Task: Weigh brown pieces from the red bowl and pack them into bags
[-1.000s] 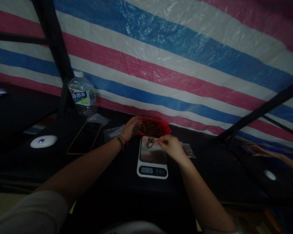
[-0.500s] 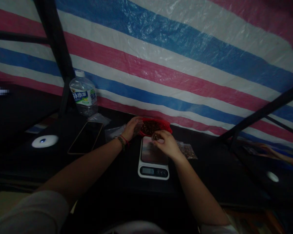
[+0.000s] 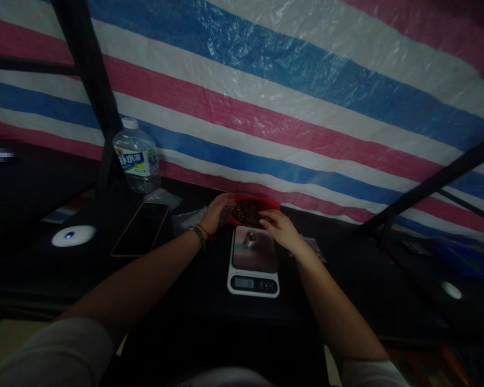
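Our right hand (image 3: 280, 228) reaches its loosely curled fingers (image 3: 266, 215) into the red plastic bowl of dark brown bits (image 3: 250, 210), though we cannot tell whether they pinch anything, while our left hand (image 3: 218, 212) cups the bowl's left rim with its fingers wrapped on it. Just in front of the bowl, a small metal cup (image 3: 250, 237) stands on the steel plate of the white digital kitchen scale (image 3: 253, 260), which rests on the black table (image 3: 177, 279) with a dark phone (image 3: 141, 228) and a clear water bottle (image 3: 137, 156) well off to the left.
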### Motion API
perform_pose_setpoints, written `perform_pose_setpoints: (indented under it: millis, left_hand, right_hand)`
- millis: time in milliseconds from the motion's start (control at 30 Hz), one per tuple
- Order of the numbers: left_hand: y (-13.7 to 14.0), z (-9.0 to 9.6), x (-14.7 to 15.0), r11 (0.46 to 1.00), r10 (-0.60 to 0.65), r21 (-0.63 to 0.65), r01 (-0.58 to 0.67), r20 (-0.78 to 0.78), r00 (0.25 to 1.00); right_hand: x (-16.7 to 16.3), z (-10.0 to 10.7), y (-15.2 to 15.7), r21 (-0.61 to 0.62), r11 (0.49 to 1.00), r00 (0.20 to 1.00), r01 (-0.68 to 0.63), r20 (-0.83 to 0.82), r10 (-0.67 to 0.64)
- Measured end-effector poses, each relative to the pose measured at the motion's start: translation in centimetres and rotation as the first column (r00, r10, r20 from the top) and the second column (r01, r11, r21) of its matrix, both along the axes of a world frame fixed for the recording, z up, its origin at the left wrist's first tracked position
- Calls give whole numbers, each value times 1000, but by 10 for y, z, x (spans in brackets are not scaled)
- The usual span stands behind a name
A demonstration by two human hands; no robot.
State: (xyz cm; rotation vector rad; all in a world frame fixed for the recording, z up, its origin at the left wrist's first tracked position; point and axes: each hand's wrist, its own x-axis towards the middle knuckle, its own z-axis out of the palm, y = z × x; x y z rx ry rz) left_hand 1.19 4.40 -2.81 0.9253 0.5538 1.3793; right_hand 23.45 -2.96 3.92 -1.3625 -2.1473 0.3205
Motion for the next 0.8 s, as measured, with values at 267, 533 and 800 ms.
perform_pose_setpoints:
  millis: [267, 533, 800]
  left_hand:
    - [1, -3, 0, 1000, -2, -6, 2, -12, 1000]
    - [1, -3, -1, 1000, -6, -19, 5, -16, 1000]
    - [1, -3, -1, 1000, -2, -23, 1, -25, 1000]
  right_hand:
    - [-7, -7, 58, -227, 974, 919, 2, 383, 88]
    - [-19, -5, 71, -258, 966, 868, 21, 485, 111]
    - [-14, -15, 77, -208, 978, 868, 25, 490, 82]
